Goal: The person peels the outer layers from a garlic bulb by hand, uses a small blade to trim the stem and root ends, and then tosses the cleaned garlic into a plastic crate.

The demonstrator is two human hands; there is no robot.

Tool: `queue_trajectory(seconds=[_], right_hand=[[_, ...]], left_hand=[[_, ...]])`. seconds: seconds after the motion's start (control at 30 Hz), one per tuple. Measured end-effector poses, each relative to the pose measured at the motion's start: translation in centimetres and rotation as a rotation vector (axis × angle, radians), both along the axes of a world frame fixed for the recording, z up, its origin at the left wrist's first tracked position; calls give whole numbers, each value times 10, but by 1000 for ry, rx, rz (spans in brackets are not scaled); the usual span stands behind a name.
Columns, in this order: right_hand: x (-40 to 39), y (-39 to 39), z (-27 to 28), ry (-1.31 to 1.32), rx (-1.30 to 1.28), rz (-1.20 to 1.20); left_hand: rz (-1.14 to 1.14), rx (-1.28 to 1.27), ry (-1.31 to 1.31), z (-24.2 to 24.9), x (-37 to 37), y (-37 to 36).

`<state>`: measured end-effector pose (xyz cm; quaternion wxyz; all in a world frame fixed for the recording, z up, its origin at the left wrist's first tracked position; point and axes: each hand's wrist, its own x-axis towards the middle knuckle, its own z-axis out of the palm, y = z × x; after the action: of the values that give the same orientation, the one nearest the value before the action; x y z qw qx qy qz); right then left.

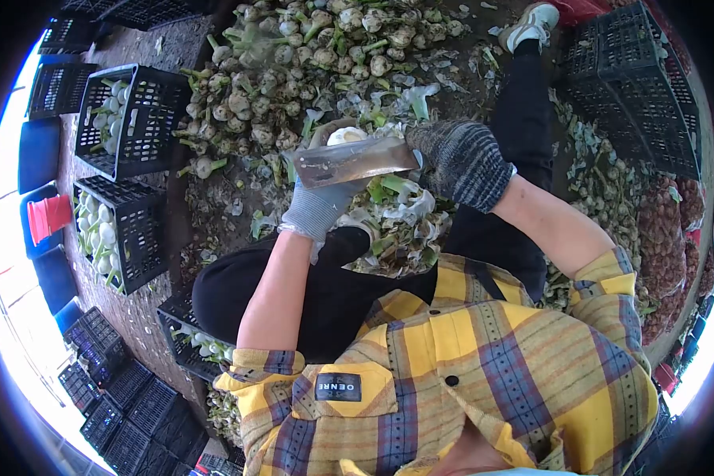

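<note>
My right hand (464,159), in a dark striped knit glove, is closed around the handle end of a cleaver (357,163). Its broad, stained blade lies crosswise over my left hand (317,208), which wears a grey glove. Behind the blade, a peeled white onion-like bulb (347,136) shows in my left hand's grip; the blade hides most of the fingers. Below the blade, between my legs, lies a heap of peelings and green leaf scraps (404,218). Beyond my hands spreads a large pile of unpeeled bulbs (254,103) with green stalks.
Black crates of white bulbs stand at left, one upper (147,115) and one lower (131,238). Another crate (186,341) sits by my left knee. Stacked crates (631,87) and red mesh sacks (662,230) line the right. Skins litter the ground near my outstretched foot (531,28).
</note>
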<state>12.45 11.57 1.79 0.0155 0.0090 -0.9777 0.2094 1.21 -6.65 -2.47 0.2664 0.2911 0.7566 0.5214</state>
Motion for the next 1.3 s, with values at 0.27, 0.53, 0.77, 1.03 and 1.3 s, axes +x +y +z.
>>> queue_trajectory(seconds=[0.27,0.53,0.77,1.03,1.3], right_hand=[[-1,8,-4,-104,44,-14],[8,46,-47,-210,-302,-353],[9,68,-152,-442,-512,-530],[12,74,-200,-726,-531,-911],[-8,113,-233,-492,-538,-1017]], left_hand=[[0,-99,-74,12,1,3],[220,-52,-412,18,12,5],[397,-213,-941,-15,-3,12],[167,-5,-482,27,-118,151],[323,535,-737,97,-141,148]])
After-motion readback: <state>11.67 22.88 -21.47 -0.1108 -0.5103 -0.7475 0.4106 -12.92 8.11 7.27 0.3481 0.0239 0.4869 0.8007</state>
